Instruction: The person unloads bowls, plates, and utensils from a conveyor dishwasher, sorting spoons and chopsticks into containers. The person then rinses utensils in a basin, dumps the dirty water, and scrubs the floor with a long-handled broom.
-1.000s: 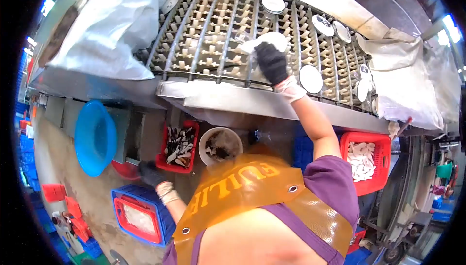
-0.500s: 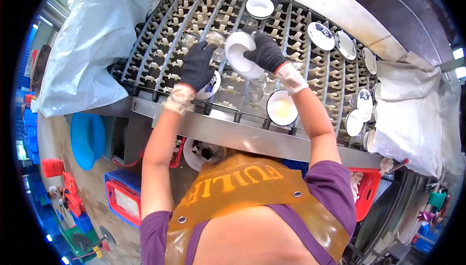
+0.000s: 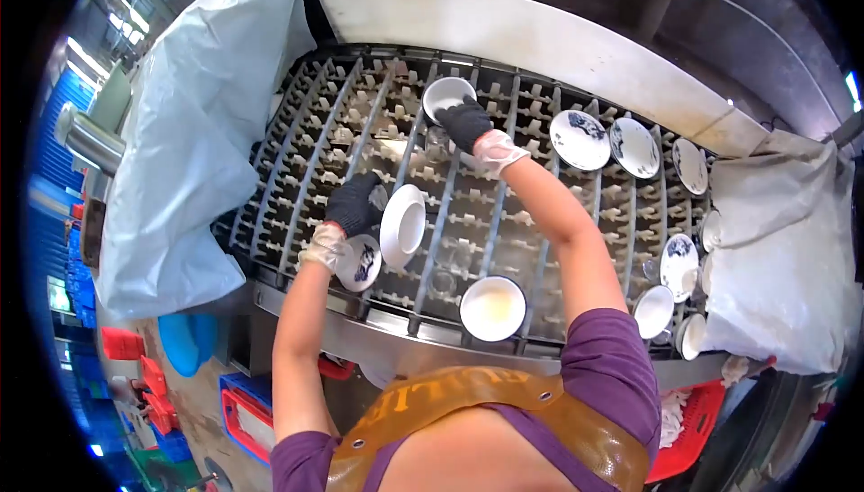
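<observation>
A pegged conveyor rack [image 3: 423,271] lies before me with dishes on it. My right hand [image 3: 464,123], in a black glove, has its fingers closed on the rim of a white bowl [image 3: 447,96] at the rack's far side. My left hand [image 3: 353,204], also black-gloved, is beside a tilted white dish [image 3: 402,225], its fingertips near a small clear glass; whether it grips anything is unclear. Just below it, a blue-patterned plate [image 3: 362,264] leans on the pegs. Nearer the front edge stands a dark-rimmed bowl [image 3: 492,308] with yellowish content.
Patterned plates [image 3: 580,140] and more bowls [image 3: 653,312] stand on the rack's right. Plastic curtains hang at left [image 3: 184,150] and right [image 3: 783,258]. Below the metal front edge are a blue basin [image 3: 184,343] and a red basket [image 3: 688,429].
My right hand has moved from the middle dish to the far bowl. The white dish now stands tilted beside my left hand, which came up from below the rack over the last second.
</observation>
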Available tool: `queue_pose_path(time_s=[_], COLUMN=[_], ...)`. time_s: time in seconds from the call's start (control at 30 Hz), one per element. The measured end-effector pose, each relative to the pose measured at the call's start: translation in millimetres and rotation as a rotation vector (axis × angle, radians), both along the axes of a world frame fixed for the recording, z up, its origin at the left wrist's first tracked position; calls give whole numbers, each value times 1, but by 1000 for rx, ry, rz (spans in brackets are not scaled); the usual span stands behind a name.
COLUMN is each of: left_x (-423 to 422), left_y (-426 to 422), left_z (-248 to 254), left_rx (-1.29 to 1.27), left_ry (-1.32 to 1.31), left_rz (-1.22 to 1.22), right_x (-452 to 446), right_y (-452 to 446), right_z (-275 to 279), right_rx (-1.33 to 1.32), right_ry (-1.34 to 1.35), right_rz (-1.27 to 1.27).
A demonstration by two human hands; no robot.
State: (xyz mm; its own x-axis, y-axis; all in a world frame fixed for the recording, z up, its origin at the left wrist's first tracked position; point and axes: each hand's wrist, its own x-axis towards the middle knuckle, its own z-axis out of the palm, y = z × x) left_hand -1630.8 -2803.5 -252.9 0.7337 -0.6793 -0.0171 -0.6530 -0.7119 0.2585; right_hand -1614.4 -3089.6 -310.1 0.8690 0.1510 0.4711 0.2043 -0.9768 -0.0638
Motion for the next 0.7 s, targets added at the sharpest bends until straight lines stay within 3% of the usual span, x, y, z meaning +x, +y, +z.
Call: queue_pose_path(time_s=[0.07,0.13,0.2,0.23,0.27,0.33,0.37,0.4,0.47,0.53,0.57,0.6,0.67,0.7], left_x=[-4,12,14,13,13,9,19,10,6,13,13,5,13,7], left_y=[-2,9,17,17,17,20,29,23,21,23,24,15,18,13], left_z=[15,-8,-27,-31,-33,-34,-65,-57,-55,-68,-74,-57,-69,-58], left_rx=[-279,-600,-724,-856,-852,-621,-663,-491,-465,-479,-481,-463,-475,-417], left_ry=[186,199,195,186,194,262,482,227,182,195,220,227,303,175], left_rz=[264,243,252,246,247,193,247,128,137,166,188,230,236,211], right_x=[5,5,-4,9,24,21,35,35,13,-5,-14,-20,-8,2], right_y=[-13,-16,-26,-44,-66,-91,-115,-113,-79,-44,-30,-14,-2,-6], right_z=[2,16,45,27,13,31,12,7,24,41,44,35,15,-1], right_rx=[13,133,452,661,866,875,805,709,592,176,241,151,-180,-178], right_ry=[134,1,36,-123,-285,-203,-79,53,-52,-183,-174,-175,-201,-211], right_rz=[59,39,-147,-123,-100,-375,-441,-689,-561,-377,-118,-31,-59,-67])
